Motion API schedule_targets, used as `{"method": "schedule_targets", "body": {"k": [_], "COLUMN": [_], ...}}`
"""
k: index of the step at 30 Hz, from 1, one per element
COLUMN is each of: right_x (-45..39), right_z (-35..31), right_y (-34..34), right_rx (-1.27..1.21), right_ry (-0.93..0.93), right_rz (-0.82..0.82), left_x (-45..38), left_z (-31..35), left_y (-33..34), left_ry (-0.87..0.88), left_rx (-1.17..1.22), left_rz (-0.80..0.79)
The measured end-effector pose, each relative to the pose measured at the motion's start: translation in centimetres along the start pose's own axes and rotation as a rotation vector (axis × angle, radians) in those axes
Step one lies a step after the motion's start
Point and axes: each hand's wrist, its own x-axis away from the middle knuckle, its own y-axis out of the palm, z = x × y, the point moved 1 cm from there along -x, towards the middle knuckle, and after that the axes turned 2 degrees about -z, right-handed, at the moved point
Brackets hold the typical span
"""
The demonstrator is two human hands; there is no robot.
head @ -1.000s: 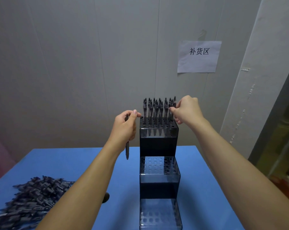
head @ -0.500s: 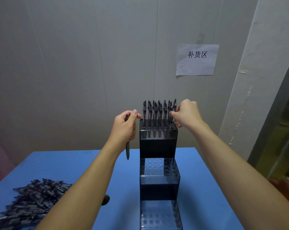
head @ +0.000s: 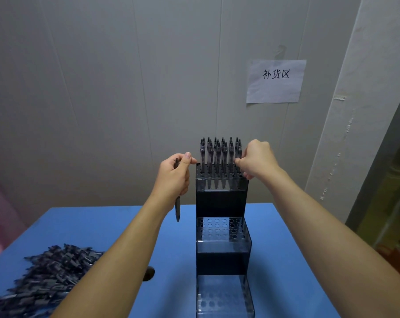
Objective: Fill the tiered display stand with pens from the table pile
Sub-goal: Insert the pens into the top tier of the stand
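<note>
Both hands are raised to the top tier of the tiered display stand (head: 222,196), one on each side of it. Left hand (head: 175,177) is curled round a single dark pen (head: 177,207), gripped near its upper end beside the stand's top left corner; the pen hangs close to upright, long axis vertical, its lower tip pointing down toward the blue surface (head: 98,228) and well above it. Right hand (head: 255,160) is at the top tier's right edge with fingers bent in among the rightmost standing pens (head: 219,154); it seems to pinch one of them, though exactly which pen it holds is too crowded to tell. Those pens stand upright in rows across the back part of the top tier, while a few holes along its front edge look empty. The middle tier (head: 222,228) and bottom tier (head: 224,299) show only bare holes. Judging from this, the left hand's pen is already aligned with the holes and lies just to the left of the top tier, so the coming move is a short shift rightward over a free hole and then straight down. The pen pile (head: 43,283) lies at the surface's near left corner, closer to the left arm, well apart from the stand.
</note>
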Motion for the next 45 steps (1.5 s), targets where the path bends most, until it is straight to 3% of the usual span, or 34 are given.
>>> {"method": "schedule_targets", "body": {"k": [8,10,13,15,20,27,33,38,45], "right_x": [2.8,4.4,7.2,8.1,8.4,8.2,5.7,3.9,2.4], "right_z": [-1.5,-2.8,-5.2,-5.9,-6.1,-6.0,-4.6,-4.4,-5.4], "right_y": [-2.6,-3.4,-1.9,0.2,2.7,3.2,1.1,-1.2,-1.1], "right_rx": [0.174,0.058,-0.325,-0.451,-0.748,-0.822,-0.868,-0.947,-0.661], "right_ry": [0.014,-0.037,-0.107,-0.161,-0.202,-0.223,-0.129,-0.151,-0.164], "right_rz": [0.012,0.015,-0.264,-0.365,-0.328,-0.355,-0.204,-0.154,-0.019], "left_x": [0.4,0.3,-0.4,-0.9,-1.0,-1.1,-4.1,-6.1,-7.1], "left_z": [0.4,0.7,1.2,1.5,1.8,1.9,0.4,-3.6,-7.4], "left_y": [0.1,0.2,0.8,1.3,2.0,1.4,-2.5,-5.3,-8.1], "left_ry": [0.0,0.013,0.064,0.095,0.087,0.112,0.043,-0.058,-0.11], "left_rx": [0.017,0.031,-0.001,-0.05,-0.057,-0.095,-0.036,-0.423,-1.244], "left_rz": [0.005,0.026,0.066,0.086,0.077,0.013,0.233,0.218,-0.027]}}
